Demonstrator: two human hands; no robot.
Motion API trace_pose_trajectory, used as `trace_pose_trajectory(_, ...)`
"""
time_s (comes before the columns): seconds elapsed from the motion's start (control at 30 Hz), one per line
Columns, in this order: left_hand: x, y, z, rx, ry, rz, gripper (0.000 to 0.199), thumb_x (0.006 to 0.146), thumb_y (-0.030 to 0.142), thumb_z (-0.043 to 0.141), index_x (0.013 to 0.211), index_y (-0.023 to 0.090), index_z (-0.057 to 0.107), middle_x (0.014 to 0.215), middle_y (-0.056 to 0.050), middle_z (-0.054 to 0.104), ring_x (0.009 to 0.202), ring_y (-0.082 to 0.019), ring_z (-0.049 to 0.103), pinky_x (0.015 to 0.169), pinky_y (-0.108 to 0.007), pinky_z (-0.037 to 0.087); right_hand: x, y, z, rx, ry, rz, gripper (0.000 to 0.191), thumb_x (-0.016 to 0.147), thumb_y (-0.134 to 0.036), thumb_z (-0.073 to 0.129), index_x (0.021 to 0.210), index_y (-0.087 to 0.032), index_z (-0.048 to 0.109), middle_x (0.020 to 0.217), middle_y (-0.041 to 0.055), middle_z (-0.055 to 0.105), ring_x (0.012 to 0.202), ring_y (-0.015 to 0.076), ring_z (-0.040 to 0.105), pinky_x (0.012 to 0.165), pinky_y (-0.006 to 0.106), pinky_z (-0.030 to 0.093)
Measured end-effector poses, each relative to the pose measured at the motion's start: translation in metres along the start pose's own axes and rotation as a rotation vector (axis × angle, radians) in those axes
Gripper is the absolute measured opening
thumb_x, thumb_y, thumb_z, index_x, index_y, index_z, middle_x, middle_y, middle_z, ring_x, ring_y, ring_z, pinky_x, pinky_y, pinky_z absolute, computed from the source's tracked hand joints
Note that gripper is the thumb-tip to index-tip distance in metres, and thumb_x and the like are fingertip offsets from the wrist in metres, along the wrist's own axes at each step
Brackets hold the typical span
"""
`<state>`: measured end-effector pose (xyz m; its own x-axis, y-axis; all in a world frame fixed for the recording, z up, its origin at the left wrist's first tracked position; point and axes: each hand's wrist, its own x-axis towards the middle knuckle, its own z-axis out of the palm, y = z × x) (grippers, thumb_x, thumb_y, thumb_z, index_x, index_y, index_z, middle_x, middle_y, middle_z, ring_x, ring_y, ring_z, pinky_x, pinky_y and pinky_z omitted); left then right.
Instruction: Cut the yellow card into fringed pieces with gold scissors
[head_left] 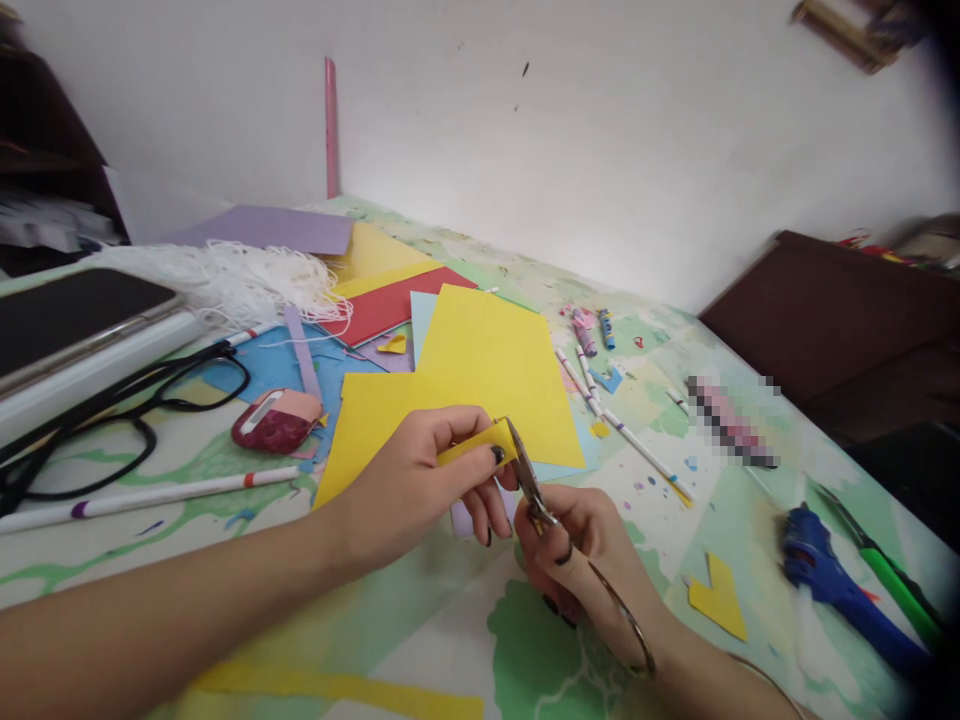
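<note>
My left hand pinches a narrow strip of yellow paper between thumb and fingers. In my right hand is a small pair of metal scissors, its blades pointing up and touching the strip's right end. Their handles are mostly covered by my fingers. Both hands are above the table, just in front of large yellow sheets. A long yellow strip lies near the front edge, and a cut yellow scrap is to the right of my right hand.
At left lie black eyeglasses, a phone, a maroon case and white string. A blue glue gun and green-handled scissors lie at right. White striped sticks rest beyond my right hand. A wall stands behind.
</note>
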<state>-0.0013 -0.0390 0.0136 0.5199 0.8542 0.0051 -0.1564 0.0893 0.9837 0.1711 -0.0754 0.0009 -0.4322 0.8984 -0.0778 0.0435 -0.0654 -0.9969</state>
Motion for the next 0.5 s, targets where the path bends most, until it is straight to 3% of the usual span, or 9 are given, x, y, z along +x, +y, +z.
trace_pose_trajectory(0.5,-0.0007,0.0005,-0.0001,0.014,0.010,-0.013,0.017,0.087,0.023,0.045,0.074,0.014,0.052,0.059,-0.002,0.063,0.050,-0.012,0.060,0.049,-0.025,0.049,0.0007,-0.0005,0.0004,-0.008,0.028,0.053,0.045,0.070,-0.057,0.064,0.064,-0.015,0.050,0.043,-0.0080,0.035,0.034,0.0025,0.026,0.032,0.015,0.019)
